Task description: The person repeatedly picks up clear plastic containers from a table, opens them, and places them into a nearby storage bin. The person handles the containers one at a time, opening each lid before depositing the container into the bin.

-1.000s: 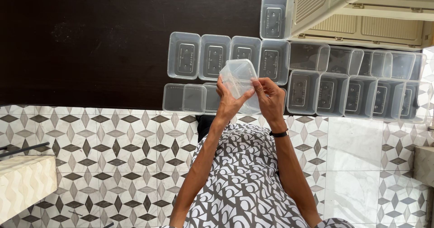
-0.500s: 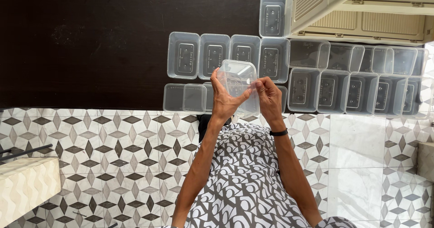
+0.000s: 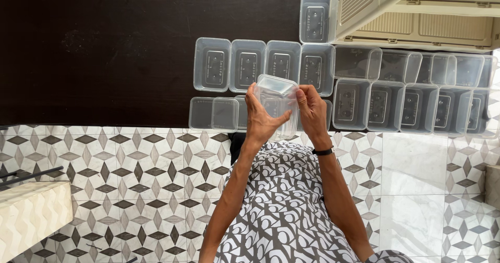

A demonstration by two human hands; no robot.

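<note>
I see the left hand point(image 3: 259, 118) and the right hand point(image 3: 312, 109) both closed on one clear rectangular plastic container point(image 3: 277, 104), held up between them just above the near edge of the dark surface point(image 3: 104, 49). The left grip wraps the container's left side with the thumb laid across its front; the right grip pinches its right edge with the fingertips. Compared with a second ago, the container has turned: then it sat tilted in the hands with its open side more toward me, and now it stands nearly upright with the hands closer together around it, so I judge it is being handled and checked rather than set down yet. Behind it, rows of matching clear plastic containers point(image 3: 247, 65) lie side by side on the dark surface, running right under a cream plastic cabinet point(image 3: 416, 18). A black wristband point(image 3: 323, 151) sits on the right wrist. Below lies a patterned tile floor point(image 3: 130, 179).
</note>
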